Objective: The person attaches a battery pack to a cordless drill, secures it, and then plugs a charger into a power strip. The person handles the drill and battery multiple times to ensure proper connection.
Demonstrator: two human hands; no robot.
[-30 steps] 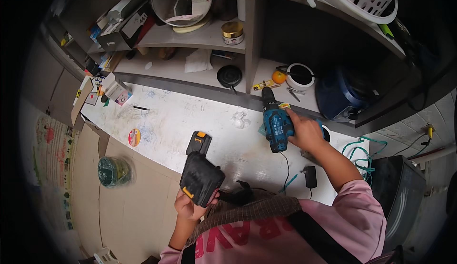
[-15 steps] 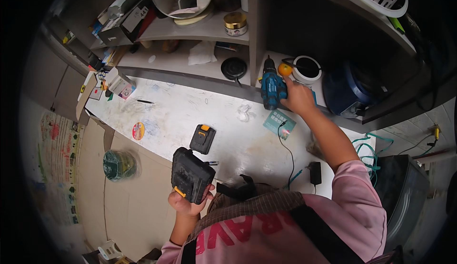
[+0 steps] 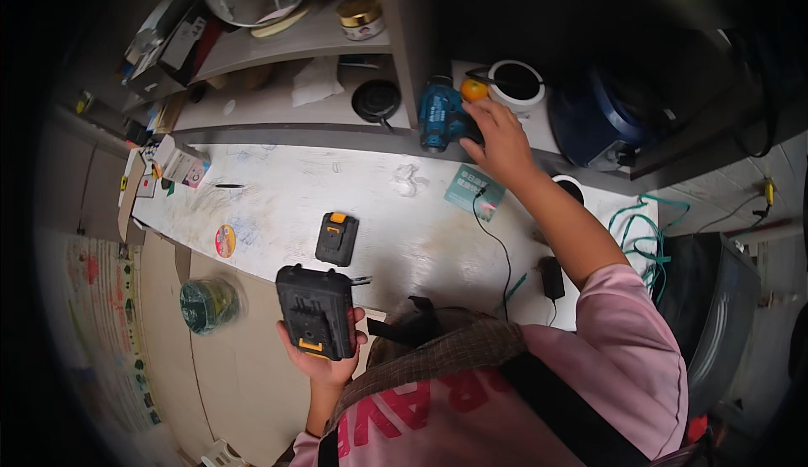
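A black battery pack (image 3: pixel 316 309) with a yellow clip lies in my left hand (image 3: pixel 324 364), held over the table's near edge. My fingers are curled around its right side and underside. A smaller black battery pack (image 3: pixel 337 238), also with a yellow clip, rests on the white table just beyond. At the lower shelf, a blue and black cordless drill (image 3: pixel 438 115) stands by the upright divider. My right hand (image 3: pixel 502 145) reaches to its dark handle, thumb and fingers apart on either side; the contact is partly hidden.
An orange fruit (image 3: pixel 474 89), a white-rimmed round container (image 3: pixel 516 84) and a dark blue appliance (image 3: pixel 602 122) stand right of the drill. A green card (image 3: pixel 474 193), black adapter (image 3: pixel 552 278) and coiled green cord (image 3: pixel 644 236) lie on the table. A wrapped jar (image 3: pixel 209 305) stands left.
The drill has moved farther into the shelf, and my right hand's fingers have straightened at its handle. My left hand has turned the battery pack more upright. The whole view has shifted.
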